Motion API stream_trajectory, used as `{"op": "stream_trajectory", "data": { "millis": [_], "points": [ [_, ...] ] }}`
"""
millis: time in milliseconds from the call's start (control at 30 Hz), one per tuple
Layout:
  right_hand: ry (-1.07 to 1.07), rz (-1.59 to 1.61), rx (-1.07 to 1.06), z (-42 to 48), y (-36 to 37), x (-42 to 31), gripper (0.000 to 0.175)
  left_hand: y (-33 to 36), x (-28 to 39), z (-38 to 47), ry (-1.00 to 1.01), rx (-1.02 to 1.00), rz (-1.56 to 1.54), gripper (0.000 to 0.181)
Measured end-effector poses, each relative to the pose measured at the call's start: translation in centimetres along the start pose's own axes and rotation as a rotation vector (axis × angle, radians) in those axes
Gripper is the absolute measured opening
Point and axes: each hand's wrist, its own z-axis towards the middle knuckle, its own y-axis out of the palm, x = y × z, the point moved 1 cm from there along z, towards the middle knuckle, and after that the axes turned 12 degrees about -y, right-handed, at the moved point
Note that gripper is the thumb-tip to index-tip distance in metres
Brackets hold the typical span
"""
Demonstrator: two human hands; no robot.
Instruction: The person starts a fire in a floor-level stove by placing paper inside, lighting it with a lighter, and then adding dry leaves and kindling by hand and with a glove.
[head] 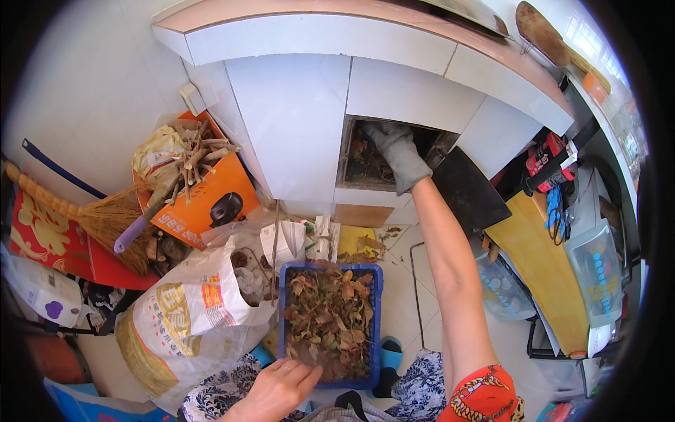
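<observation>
My right hand (398, 153), in a grey glove, reaches into the square opening of a white-tiled stove (290, 126); its fingers are in shadow, so what they touch is hidden. Dry leaves (359, 150) lie inside the opening beside the glove. My bare left hand (287, 387), with a ring on one finger, rests at the near edge of a blue plastic basket (377, 316). Brown dry leaves (329, 316) fill the basket. The left fingers are bent over the near leaves, and whether they grip any is unclear.
Left of the basket stands a white woven sack (195, 316); behind it, an orange box (232, 184) holds sticks (200, 158). A straw broom (118, 216) leans farther left. The dark stove door (469, 190) hangs open at right, near a yellow board (543, 269). A metal poker (416, 295) lies on the floor.
</observation>
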Motion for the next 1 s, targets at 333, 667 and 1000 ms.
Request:
{"op": "stream_trajectory", "data": {
  "millis": [333,667,1000],
  "points": [
    [-0.275,-0.401,-0.189,-4.1,-3.0,-4.3,0.029,-0.5,0.3,-0.5,0.016,0.038,0.003,0.033],
    [-0.167,-0.626,0.253,3.1,4.9,12.7,0.036,0.9,-0.7,-0.3,0.071,0.046,-0.052,0.032],
    [-0.393,-1.285,-0.215,-14.8,3.1,-7.9,0.045,-0.6,-1.1,-1.5,-0.041,0.197,-0.040,0.029]
  ]
}}
